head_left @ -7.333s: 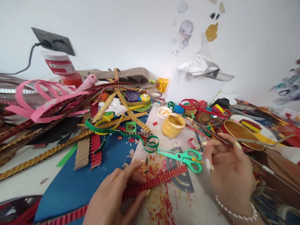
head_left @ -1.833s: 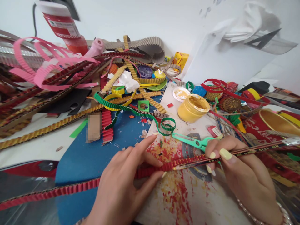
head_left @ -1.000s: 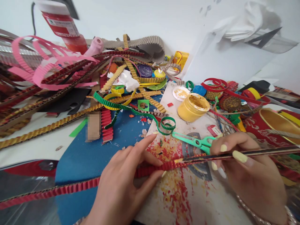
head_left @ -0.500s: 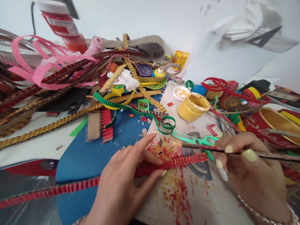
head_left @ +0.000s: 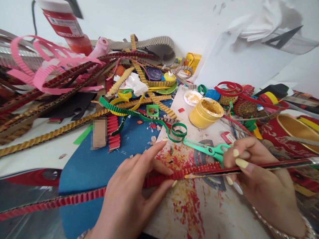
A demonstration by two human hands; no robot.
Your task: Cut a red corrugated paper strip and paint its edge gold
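Observation:
My left hand (head_left: pixel 134 189) pinches a long red corrugated cardboard strip (head_left: pixel 82 196) between thumb and fingers. The strip's far end carries small yellow marks along its ridges. In my right hand (head_left: pixel 261 179) is a thin dark paintbrush (head_left: pixel 214 172), held like a pen. Its yellow-stained tip lies at the strip's lower edge, just right of my left fingertips; whether it touches I cannot tell. Behind my right fingers lie green-handled scissors (head_left: pixel 210 150), partly covered. An open jar of yellow paint (head_left: pixel 205 114) stands beyond, beside its paint-smeared lid (head_left: pixel 192 98).
A paint-spattered pale board (head_left: pixel 169 212) lies over a blue mat (head_left: pixel 82 177). A green curled strip (head_left: pixel 149 120) winds behind my left hand. Pink strips (head_left: pixel 47 79) and a red paint bottle (head_left: pixel 63 25) crowd the left. At right stands a red can (head_left: pixel 276 132).
The paintbrush has moved down, from above the red strip to its lower edge. My right hand shifted slightly left. My left hand and the strip have stayed still.

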